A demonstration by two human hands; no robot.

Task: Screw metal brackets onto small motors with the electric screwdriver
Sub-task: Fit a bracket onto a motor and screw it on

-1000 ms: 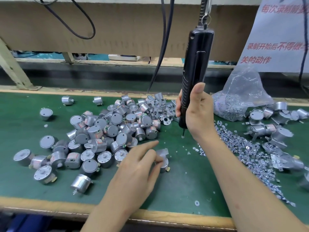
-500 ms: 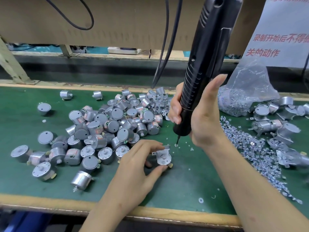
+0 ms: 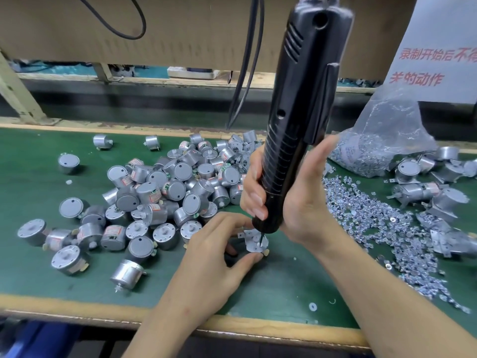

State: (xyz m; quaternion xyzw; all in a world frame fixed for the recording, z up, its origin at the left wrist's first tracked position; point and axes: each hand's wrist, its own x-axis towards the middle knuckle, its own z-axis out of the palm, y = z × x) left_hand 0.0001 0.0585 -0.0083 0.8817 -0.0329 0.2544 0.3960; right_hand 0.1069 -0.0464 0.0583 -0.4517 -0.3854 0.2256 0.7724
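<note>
My right hand [image 3: 296, 202] grips the black electric screwdriver [image 3: 296, 120], which stands nearly upright. Its bit tip touches the top of a small silver motor with a metal bracket [image 3: 254, 241] on the green mat. My left hand [image 3: 214, 251] pinches that motor between thumb and fingers and holds it in place. A large pile of loose silver motors [image 3: 165, 192] lies to the left of my hands.
A spread of small screws [image 3: 382, 228] lies on the mat to the right, below a clear plastic bag [image 3: 382, 140]. Motors with brackets fitted [image 3: 426, 192] sit at far right. Black cables [image 3: 247, 63] hang behind. The bench's wooden front edge [image 3: 258, 326] runs below.
The screwdriver has come down and towards me; its bit went from above the mat onto the motor's bracket. My left hand stayed on the motor, turning it top up.
</note>
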